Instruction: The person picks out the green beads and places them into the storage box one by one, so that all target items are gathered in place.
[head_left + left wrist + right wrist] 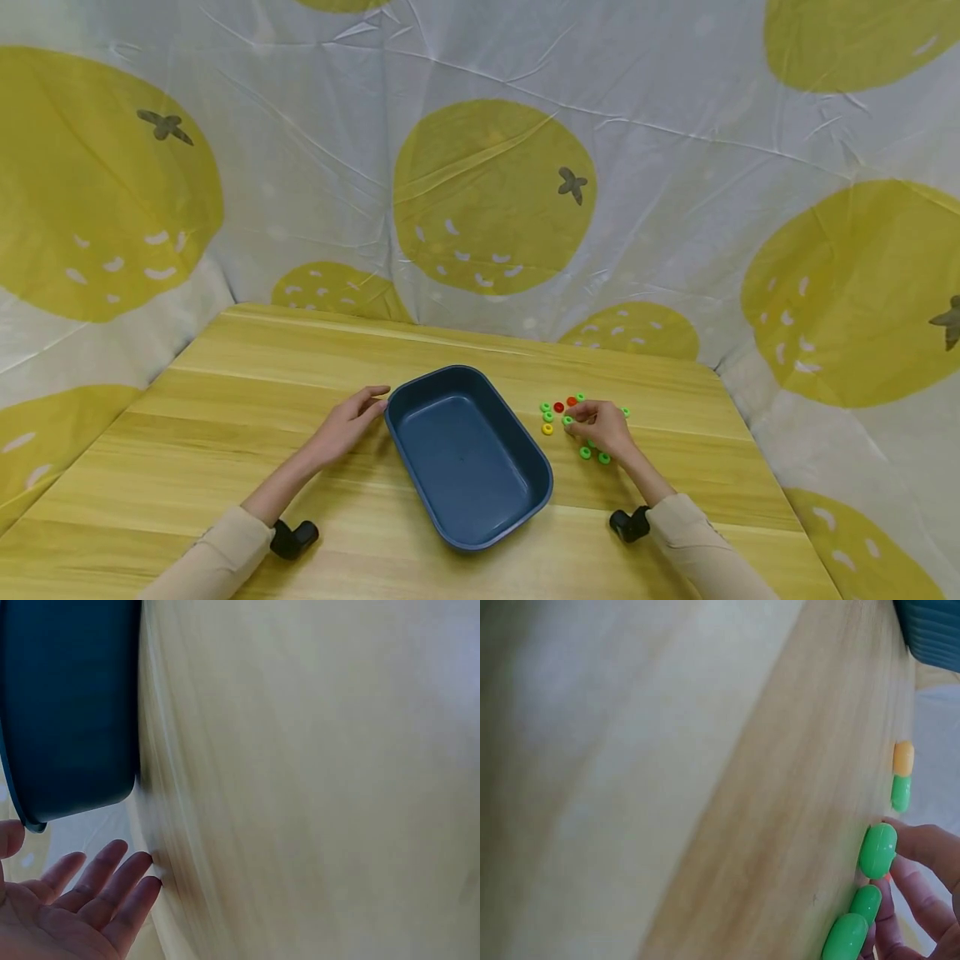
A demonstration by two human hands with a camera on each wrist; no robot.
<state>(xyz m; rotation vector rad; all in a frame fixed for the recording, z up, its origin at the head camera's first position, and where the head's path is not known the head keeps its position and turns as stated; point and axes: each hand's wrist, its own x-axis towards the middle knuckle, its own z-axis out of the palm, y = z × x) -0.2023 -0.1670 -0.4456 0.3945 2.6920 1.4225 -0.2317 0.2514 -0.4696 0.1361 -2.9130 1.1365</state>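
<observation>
A dark blue rectangular bin (465,467) lies at an angle on the wooden table. My left hand (356,423) is at its far left corner, fingers loosely extended, with the thumb right at the rim in the left wrist view. To the right of the bin, my right hand (602,427) pinches a green ring-shaped bead (877,851) between thumb and fingers, close over the tabletop. Around that hand lie more green beads (585,452), a yellow bead (547,429), a red bead (558,407) and an orange bead (572,402). The right hand partly hides some beads.
The wooden table (300,367) ends at a hanging cloth (315,192) printed with yellow fruit, which also runs along both sides. One green bead (626,412) lies just beyond the right hand. Black wrist cameras (294,540) sit at both cuffs.
</observation>
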